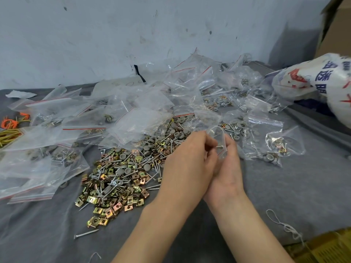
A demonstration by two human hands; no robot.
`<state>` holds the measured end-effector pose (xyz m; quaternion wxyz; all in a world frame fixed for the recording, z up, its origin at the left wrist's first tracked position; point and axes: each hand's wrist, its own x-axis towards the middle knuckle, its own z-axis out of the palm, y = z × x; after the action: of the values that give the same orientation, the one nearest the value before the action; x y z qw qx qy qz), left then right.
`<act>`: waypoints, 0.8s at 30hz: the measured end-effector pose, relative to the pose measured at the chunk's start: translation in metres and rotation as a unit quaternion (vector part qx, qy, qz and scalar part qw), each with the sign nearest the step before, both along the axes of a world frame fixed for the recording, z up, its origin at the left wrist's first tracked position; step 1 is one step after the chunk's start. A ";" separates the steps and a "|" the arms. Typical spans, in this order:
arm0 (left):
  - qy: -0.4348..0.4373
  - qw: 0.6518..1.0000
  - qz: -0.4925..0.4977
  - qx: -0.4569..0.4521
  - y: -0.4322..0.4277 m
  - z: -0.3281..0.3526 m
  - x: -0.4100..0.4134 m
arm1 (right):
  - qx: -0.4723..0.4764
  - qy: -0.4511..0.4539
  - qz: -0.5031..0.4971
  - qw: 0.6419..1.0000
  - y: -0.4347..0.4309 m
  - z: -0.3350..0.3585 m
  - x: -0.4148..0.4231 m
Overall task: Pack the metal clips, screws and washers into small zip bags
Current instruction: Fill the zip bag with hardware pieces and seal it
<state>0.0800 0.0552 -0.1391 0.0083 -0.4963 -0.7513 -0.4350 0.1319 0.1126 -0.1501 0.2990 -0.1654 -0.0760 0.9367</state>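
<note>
At the middle of the grey cloth, both hands meet just right of the loose pile of clips, screws and washers. The right hand lies palm up, its fingers bent round the far side of a small zip bag held with its mouth upward. The left hand has its fingers curled and pinches a screw, whose end shows against the bag.

Filled bags crowd the left side, and more are heaped behind the pile, spilling over its far edge. One filled bag lies just right of the hands. A large printed white sack sits at the right, below a cardboard box. Orange and yellow rubber bands lie at the left edge. A single screw lies near the pile's front, and a white string lies right of the arms.
</note>
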 end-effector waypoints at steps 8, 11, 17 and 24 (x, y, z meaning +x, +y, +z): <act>-0.013 0.998 -0.053 -0.019 -0.011 0.008 -0.010 | 0.004 -0.030 0.022 0.999 -0.001 0.000 0.001; -0.046 0.998 -0.044 0.014 -0.018 0.013 -0.025 | -0.021 0.010 -0.014 1.000 0.000 0.003 -0.002; -0.028 0.991 0.065 -0.110 -0.043 0.008 -0.070 | -0.038 0.011 -0.037 0.999 0.000 0.001 -0.001; 0.022 0.944 0.123 -0.306 -0.065 -0.002 -0.092 | -0.039 0.008 -0.039 0.998 -0.002 0.002 -0.002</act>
<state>-0.0124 -0.0102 -0.1408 -0.0742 -0.3885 -0.9029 -0.1685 0.1300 0.1105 -0.1478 0.3294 -0.1725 -0.0310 0.9278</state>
